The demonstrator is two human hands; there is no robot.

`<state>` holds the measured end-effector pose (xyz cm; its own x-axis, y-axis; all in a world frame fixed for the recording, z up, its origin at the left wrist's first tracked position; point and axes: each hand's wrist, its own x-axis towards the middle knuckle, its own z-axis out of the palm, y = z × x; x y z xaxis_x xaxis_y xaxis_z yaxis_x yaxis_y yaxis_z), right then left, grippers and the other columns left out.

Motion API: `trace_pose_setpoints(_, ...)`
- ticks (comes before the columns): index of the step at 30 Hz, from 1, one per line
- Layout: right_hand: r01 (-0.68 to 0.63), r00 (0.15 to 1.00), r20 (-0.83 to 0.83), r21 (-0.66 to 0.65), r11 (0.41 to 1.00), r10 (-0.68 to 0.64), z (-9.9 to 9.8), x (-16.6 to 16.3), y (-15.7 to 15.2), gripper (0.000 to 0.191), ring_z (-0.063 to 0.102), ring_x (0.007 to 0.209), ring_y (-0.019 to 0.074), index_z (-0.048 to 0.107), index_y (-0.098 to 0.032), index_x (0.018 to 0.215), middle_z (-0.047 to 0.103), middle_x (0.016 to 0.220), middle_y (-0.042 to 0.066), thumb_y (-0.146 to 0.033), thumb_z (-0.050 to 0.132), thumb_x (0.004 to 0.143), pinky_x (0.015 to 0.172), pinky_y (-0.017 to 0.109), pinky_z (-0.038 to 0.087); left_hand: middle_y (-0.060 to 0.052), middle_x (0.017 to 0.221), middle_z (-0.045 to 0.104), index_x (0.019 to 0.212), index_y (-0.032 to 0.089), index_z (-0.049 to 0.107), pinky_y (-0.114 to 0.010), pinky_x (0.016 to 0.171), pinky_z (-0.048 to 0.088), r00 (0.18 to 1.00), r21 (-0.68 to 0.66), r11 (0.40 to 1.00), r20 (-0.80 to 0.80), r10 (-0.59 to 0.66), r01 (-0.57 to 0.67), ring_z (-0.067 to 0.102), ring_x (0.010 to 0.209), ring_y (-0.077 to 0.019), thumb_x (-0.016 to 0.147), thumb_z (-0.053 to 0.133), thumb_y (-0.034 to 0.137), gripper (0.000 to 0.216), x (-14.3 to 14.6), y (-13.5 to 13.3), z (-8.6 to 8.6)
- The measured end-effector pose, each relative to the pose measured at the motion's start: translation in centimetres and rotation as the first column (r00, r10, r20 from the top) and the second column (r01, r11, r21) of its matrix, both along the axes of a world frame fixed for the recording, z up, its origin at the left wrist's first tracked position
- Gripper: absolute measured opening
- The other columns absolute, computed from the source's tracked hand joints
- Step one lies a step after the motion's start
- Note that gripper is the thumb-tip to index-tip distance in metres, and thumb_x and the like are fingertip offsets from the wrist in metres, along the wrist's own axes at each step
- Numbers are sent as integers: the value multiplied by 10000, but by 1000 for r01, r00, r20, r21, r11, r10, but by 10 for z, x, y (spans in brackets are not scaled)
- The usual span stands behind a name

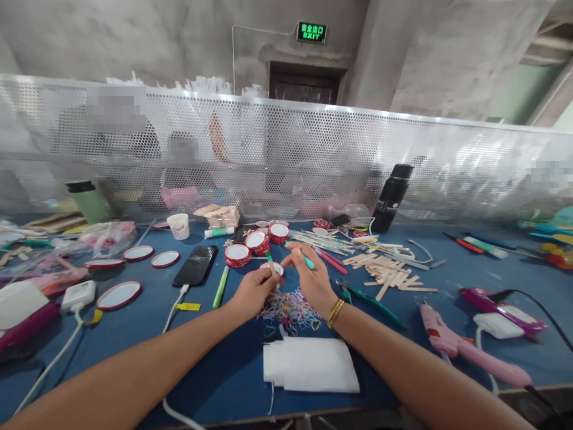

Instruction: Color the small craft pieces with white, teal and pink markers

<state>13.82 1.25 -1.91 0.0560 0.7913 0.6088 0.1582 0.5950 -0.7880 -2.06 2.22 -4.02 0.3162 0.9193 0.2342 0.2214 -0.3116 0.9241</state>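
My left hand (251, 291) is closed on a thin wooden stick with a green tip (270, 260), held upright over the blue table (224, 370). My right hand (310, 276), with a gold bracelet at the wrist, pinches a teal-tipped stick (308, 261) beside it. Both hands meet above a small red-rimmed round mirror (274, 268). A heap of coloured rubber bands (290, 310) lies just below the hands. A white folded cloth (310, 365) lies nearer to me.
Red-rimmed round mirrors (119, 294), a black phone (196, 265), a green pen (221, 286), a pile of wooden sticks (387, 272), green-handled pliers (369, 297), a pink glue gun (461, 346), a black bottle (391, 197) and a paper cup (178, 226) lie about. A perforated metal screen (313, 161) bounds the far side.
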Motion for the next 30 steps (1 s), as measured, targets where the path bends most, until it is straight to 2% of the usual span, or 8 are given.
trace_pose_setpoints(3, 21, 1000, -13, 67, 998, -20, 2, 2, -3, 339, 589, 740, 153, 687, -210, 1048, 620, 754, 10, -410, 418, 994, 751, 300, 488, 38, 538, 485, 765, 151, 647, -242, 486, 235, 999, -50, 999, 51, 14, -11, 360, 483, -102, 792, 555, 502, 364, 2, 0, -2)
trace_pose_setpoints(7, 39, 997, 66, 122, 992, -47, 4, 5, -9, 159, 599, 726, 162, 638, -215, 1008, 629, 761, 4, -281, 521, 923, 707, 299, 469, 42, 508, 489, 739, 159, 632, -241, 479, 243, 996, -70, 998, 87, 10, -4, 354, 456, -96, 774, 568, 478, 326, 4, -1, -3)
trace_pose_setpoints(10, 72, 988, 125, 137, 988, -89, 6, 5, -12, 50, 566, 667, 152, 582, -214, 845, 606, 722, -5, -237, 552, 878, 649, 286, 438, 40, 507, 491, 721, 161, 623, -241, 483, 252, 997, -51, 999, 80, 12, -8, 367, 463, -97, 787, 564, 463, 316, 3, -1, -5)
trace_pose_setpoints(14, 100, 973, 188, 162, 982, -130, 8, 4, -13, 168, 520, 637, 144, 532, -217, 698, 574, 657, -16, -216, 547, 865, 627, 278, 407, 40, 516, 492, 725, 161, 618, -241, 483, 252, 998, -38, 999, 55, 2, 0, 372, 468, -97, 812, 549, 475, 333, 2, 0, -7)
trace_pose_setpoints(22, 99, 966, 222, 166, 981, -135, 10, 0, -15, 180, 493, 637, 144, 501, -219, 674, 562, 628, -28, -198, 539, 849, 651, 289, 376, 44, 515, 484, 704, 169, 599, -245, 491, 255, 998, -28, 999, 66, -17, 19, 363, 472, -96, 807, 558, 492, 342, 4, -1, -5)
trace_pose_setpoints(30, 168, 947, 239, 193, 967, -213, 12, 1, -14, 185, 499, 650, 146, 501, -220, 677, 564, 655, -27, -208, 532, 859, 697, 307, 378, 40, 515, 494, 707, 166, 611, -244, 491, 256, 999, -51, 999, 49, 9, -7, 360, 465, -94, 791, 569, 512, 358, 3, -1, -6)
